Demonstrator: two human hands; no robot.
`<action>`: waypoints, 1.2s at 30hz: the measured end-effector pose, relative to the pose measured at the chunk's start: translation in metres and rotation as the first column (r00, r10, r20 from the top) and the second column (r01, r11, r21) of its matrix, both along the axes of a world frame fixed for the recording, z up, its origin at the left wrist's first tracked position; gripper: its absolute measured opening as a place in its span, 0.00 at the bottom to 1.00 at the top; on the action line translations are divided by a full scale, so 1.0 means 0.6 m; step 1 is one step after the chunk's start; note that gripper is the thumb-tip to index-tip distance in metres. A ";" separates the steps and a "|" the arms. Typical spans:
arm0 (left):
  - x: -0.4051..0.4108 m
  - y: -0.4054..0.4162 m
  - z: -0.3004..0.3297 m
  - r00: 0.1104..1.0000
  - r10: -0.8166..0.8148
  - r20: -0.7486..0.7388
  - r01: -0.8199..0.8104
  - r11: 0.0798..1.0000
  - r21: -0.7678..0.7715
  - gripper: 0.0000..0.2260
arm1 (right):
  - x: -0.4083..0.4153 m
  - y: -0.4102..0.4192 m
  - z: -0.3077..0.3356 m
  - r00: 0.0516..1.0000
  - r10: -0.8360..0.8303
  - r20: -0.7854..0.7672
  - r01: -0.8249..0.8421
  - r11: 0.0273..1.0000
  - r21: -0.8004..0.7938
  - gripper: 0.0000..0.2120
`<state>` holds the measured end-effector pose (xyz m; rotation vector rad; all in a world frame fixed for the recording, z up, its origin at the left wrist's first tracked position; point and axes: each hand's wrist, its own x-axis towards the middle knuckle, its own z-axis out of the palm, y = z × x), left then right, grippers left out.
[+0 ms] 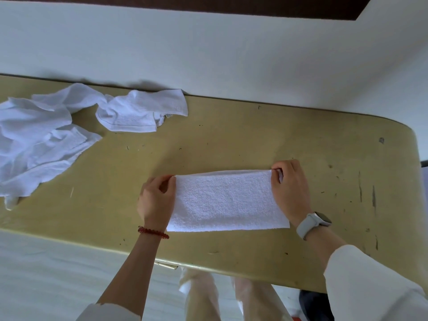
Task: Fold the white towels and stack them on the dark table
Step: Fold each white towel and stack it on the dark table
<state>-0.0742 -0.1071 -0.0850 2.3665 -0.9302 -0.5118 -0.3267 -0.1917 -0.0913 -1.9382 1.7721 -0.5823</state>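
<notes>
The folded towel (pixel 228 201) lies long axis left-right near the table (pixel 301 144) front edge; left hand (pixel 156 201) and right hand (pixel 290 188) pinch its ends. Crumpled towels (pixel 58 133) sit far left.

A white wall (pixel 208 54) fills the view from nine to three o'clock, with a dark brown panel (pixel 254 5) at twelve; a pale tiled floor (pixel 58 269) lies at seven o'clock. A red bead bracelet (pixel 153 232) sits near six; a grey-strapped watch (pixel 312 222) at four.
</notes>
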 end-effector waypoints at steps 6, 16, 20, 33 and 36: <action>-0.005 0.000 -0.002 0.995 -0.025 0.095 0.024 1.000 0.013 0.06 | -0.006 -0.005 0.001 0.994 -0.055 0.094 0.054 0.998 0.010 0.05; -0.003 0.004 -0.032 0.962 -0.195 0.190 0.231 0.954 -0.189 0.05 | -0.016 0.003 0.004 0.995 -0.027 0.097 0.035 0.996 -0.081 0.06; 0.008 -0.002 -0.039 0.924 -0.277 0.264 0.320 0.938 -0.135 0.05 | -0.010 -0.004 0.007 0.990 -0.092 0.103 0.089 0.995 0.039 0.06; -0.003 -0.005 -0.039 0.952 -0.213 0.219 0.244 0.962 -0.126 0.14 | 0.066 -0.007 0.018 0.953 0.239 -0.187 -0.274 0.943 -0.187 0.06; -0.003 -0.004 -0.043 0.960 -0.198 0.200 0.226 0.965 -0.129 0.14 | 0.107 -0.006 0.016 0.922 0.335 -0.194 -0.365 0.919 -0.150 0.05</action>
